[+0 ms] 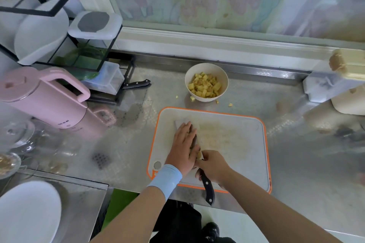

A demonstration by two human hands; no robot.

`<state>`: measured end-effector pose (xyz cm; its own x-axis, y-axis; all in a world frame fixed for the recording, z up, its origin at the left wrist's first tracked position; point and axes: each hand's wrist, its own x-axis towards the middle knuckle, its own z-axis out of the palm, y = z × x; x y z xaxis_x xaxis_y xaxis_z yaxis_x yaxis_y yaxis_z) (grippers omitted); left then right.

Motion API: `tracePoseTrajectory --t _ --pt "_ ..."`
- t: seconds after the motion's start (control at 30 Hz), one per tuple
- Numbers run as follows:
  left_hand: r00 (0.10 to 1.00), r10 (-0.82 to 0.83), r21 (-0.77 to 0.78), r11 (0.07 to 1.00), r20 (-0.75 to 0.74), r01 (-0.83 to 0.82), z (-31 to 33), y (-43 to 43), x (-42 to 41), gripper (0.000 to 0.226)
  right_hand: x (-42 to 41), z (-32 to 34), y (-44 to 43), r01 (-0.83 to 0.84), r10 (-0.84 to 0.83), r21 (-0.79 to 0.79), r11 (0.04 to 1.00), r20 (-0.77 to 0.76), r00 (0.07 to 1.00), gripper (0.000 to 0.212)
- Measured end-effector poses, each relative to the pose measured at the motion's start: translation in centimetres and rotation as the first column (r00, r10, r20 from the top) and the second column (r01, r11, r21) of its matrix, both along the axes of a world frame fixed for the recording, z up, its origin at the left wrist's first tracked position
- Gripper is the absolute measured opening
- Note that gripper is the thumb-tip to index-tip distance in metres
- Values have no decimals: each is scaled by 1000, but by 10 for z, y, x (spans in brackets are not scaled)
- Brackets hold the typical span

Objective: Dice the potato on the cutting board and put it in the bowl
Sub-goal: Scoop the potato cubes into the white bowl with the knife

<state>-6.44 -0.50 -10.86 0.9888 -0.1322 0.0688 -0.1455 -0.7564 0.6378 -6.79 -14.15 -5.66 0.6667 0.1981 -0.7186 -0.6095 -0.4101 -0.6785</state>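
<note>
Steel counter (128,144): kettle (45,100), spare knife (136,84) left of bowl (205,68).

The cutting board (237,134) is pale grey with an orange rim. Behind it the cream bowl (206,68) holds yellow potato dice (205,86); the counter (128,144) around it looks silver, perhaps diamond-embossed.

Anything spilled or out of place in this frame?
Yes: a few potato pieces lie on the steel counter beside the bowl, outside it, apparently dropped in transfer. Nothing else stands out.
</note>
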Motion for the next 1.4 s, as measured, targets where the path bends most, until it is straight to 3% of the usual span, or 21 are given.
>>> tracePoseTrajectory --t 0.33,0.5,0.63,0.77,0.87,0.97,1.13,1.27,1.4 --pt "990 -100 6 995 102 100 85 -10 134 49 102 80 -10 159 -167 59 986 203 965 11" --pt "983 -180 20 984 31 180 93 -23 185 48 145 84 -18 252 -246 3 968 235 940 15" --pt "984 -155 47 986 -82 159 83 -24 209 48 169 82 -25 348 -306 -101 932 296 905 15" --pt "972 -97 118 985 -216 125 64 -9 211 48 183 76 -40 351 -258 -226 909 358 897 15" --pt "990 -56 126 989 -132 73 60 -3 208 46 185 72 -48 311 -192 -273 910 388 901 17" --pt "998 -7 99 995 56 2 69 -4 201 39 181 72 -53 300 -150 -322 898 417 896 20" --pt "950 95 18 994 296 -105 91 -6 183 28 156 79 -71 242 -18 -403 883 485 874 34" --pt "905 163 12 983 393 -183 102 -9 155 32 127 79 -89 172 49 -396 902 490 871 29" --pt "907 151 68 979 393 -193 102 -12 122 32 95 74 -101 -11 256 -507 862 416 873 38"
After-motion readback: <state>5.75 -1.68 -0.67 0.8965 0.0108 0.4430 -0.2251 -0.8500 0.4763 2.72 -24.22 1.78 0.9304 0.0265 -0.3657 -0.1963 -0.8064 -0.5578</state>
